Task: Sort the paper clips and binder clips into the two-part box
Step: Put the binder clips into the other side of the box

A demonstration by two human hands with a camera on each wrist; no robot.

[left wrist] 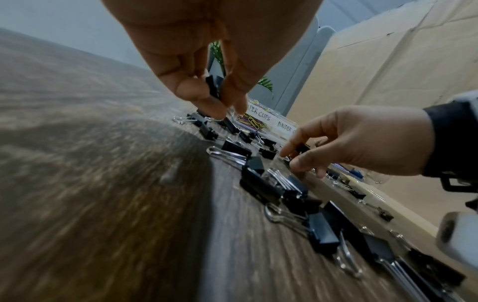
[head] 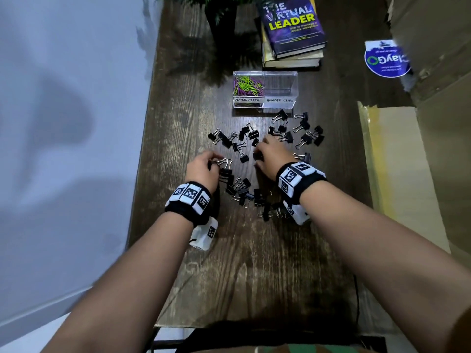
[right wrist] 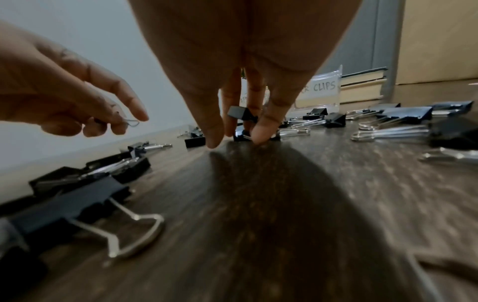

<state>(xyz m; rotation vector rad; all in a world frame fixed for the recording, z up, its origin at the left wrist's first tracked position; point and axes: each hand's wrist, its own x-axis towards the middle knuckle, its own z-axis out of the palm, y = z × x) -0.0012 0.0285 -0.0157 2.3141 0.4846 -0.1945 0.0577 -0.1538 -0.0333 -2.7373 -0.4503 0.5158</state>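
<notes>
Several black binder clips [head: 239, 146] lie scattered on the dark wooden table [head: 254, 263]. The clear two-part box [head: 265, 104] stands behind them. Its left part, labelled PAPER CLIPS, holds green and purple paper clips [head: 246, 86]; the part labelled BINDER CLIPS [head: 280, 87] looks empty. My left hand [head: 214, 161] pinches a black binder clip [left wrist: 214, 85] between thumb and fingers just above the table. My right hand [head: 257, 154] reaches down in the middle of the pile, fingers curled round a binder clip [right wrist: 239, 112], with its fingertips [right wrist: 261, 137] touching the table at another clip [right wrist: 243, 136].
A stack of books [head: 293, 34] and a dark plant pot [head: 221, 19] stand behind the box. Cardboard boxes [head: 407, 174] line the table's right side, with a blue round sticker [head: 384, 59]. A white wall runs along the left edge.
</notes>
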